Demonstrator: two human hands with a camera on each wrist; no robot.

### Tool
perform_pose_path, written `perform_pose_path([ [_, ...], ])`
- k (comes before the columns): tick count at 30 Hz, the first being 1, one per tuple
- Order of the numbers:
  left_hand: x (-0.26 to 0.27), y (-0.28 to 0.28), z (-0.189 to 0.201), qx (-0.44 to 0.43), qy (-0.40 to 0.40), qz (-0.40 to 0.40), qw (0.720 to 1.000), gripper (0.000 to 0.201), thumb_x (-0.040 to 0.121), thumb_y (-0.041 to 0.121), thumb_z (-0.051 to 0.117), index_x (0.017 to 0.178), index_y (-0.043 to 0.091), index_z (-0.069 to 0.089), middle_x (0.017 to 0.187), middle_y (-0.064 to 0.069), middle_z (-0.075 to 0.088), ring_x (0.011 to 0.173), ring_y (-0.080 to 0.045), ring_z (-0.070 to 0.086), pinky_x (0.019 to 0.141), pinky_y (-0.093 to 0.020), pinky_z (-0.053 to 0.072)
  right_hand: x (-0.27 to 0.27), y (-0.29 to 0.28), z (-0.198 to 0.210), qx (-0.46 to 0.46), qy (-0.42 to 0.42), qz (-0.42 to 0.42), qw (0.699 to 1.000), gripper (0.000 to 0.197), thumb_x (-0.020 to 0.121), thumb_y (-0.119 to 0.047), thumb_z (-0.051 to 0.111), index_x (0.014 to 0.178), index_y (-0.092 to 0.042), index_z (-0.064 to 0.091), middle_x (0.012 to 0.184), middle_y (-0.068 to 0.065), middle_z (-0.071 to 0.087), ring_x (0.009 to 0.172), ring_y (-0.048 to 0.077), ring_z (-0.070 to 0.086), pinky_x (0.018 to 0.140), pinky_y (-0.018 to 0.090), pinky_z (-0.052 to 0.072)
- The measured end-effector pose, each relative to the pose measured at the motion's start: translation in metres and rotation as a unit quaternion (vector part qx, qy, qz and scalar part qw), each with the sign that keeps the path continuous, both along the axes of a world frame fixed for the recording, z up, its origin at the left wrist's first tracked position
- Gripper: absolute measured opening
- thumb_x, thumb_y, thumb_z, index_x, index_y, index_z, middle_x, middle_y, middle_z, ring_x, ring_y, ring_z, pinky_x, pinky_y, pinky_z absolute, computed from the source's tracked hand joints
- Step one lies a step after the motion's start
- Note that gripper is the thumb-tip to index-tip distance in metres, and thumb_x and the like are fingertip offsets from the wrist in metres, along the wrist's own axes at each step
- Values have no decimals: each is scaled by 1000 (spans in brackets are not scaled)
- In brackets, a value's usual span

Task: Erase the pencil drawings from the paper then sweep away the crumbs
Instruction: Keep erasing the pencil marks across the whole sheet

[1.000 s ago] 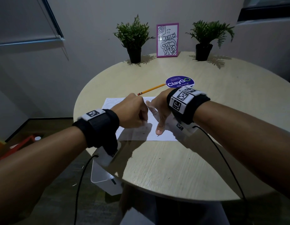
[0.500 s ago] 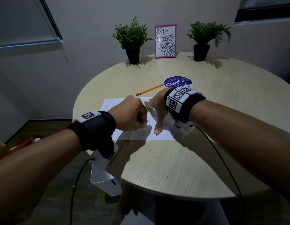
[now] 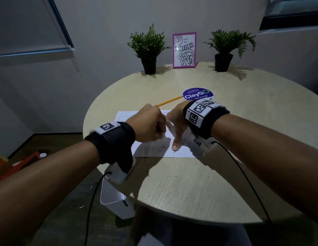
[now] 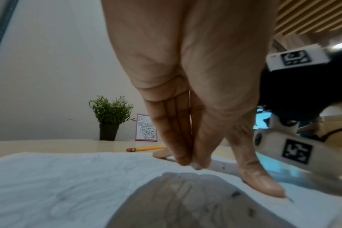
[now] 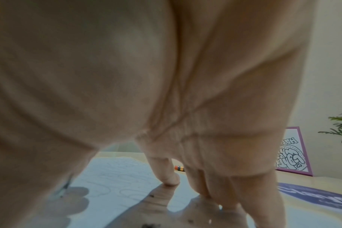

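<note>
A white sheet of paper with faint pencil outlines lies on the round table. My left hand hovers low over its middle, fingers and thumb pinching a small pale eraser whose tip touches the paper. My right hand sits just to the right, thumb and straight fingers pressing the sheet flat. Dark eraser crumbs dot the paper near the thumb and show as crumbs in the right wrist view. Most of the drawing is hidden under both hands.
A yellow pencil lies just beyond the paper, next to a purple round sticker. Two potted plants and a pink-framed picture stand at the far edge. A white bin sits on the floor below the table's left edge.
My left hand has shifted slightly on the paper with the eraser, in short rubbing moves. The right hand keeps pressing the same spot.
</note>
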State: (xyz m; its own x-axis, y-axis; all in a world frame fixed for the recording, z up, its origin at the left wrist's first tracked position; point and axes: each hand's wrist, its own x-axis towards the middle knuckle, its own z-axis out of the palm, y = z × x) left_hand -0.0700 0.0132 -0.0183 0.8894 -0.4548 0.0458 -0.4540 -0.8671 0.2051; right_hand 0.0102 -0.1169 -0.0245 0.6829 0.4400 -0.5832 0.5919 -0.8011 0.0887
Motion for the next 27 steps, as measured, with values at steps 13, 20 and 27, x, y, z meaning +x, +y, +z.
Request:
perform_pose_path([
  [13,-10,-5,-9,-80,72,47,993,4,73,19,82,75,18,78,62,16,69,65,6,61,57,-9,43,-2,-2,3,-14,-10,5,1000,110,50,-72,85,139,-18,49,130,0,63,120,28,60,103,48,48],
  [20,-5,-5,-12,-70,124,147,979,18,73,20,83,61,15,70,56,4,69,56,-4,63,53,-19,50,-4,-4,4,-27,-25,-9,999,137,47,-77,83,154,-16,22,149,4,47,136,32,46,109,52,41],
  [27,-5,2,-1,-68,150,146,976,14,75,17,83,66,12,73,57,7,70,56,-7,68,63,-21,55,-2,-2,4,-63,-30,0,998,149,42,-81,82,158,-24,8,155,3,41,140,33,41,109,53,39],
])
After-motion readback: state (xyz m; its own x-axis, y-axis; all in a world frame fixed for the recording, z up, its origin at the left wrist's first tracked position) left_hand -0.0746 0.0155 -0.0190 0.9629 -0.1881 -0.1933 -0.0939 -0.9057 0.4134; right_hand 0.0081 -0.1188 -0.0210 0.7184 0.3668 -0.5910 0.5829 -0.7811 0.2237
